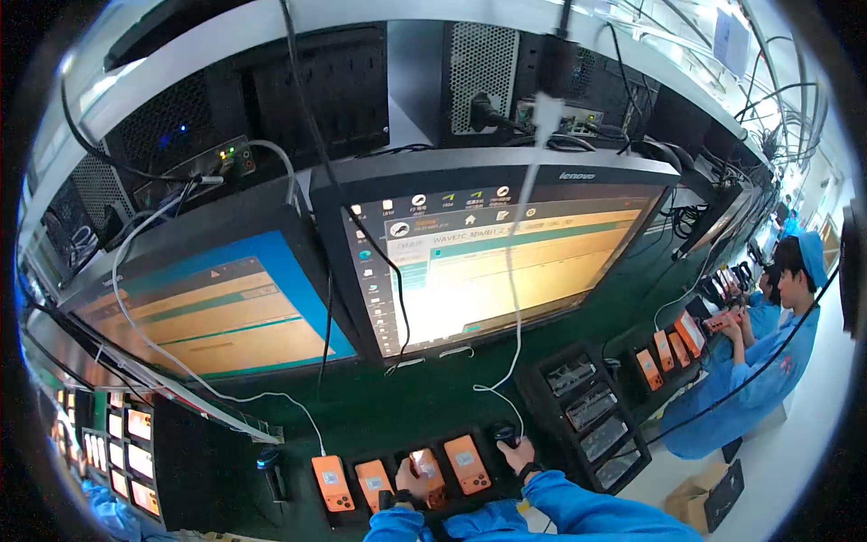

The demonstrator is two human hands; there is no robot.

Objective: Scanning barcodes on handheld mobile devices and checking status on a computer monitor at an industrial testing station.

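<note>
Several orange phones lie in a row in a black holder on the green bench, including a left-end phone (333, 483), its neighbour (373, 482) and a right-end phone (467, 464). My left hand (411, 482) is closed on the edge of another orange phone (429, 471), between that neighbour and the right-end phone. To the right of the row, my right hand (517, 454) grips what looks like a black handheld barcode scanner (506, 434); its handle is mostly hidden by the fingers. Blue sleeves cover both my arms.
Two monitors, a lit right one (506, 262) and a left one (217, 316), stand behind the bench. A second scanner (271, 474) is at left. A black compartment tray (591, 420) sits at right. White cables hang down. A co-worker in blue (750, 379) handles a phone farther right.
</note>
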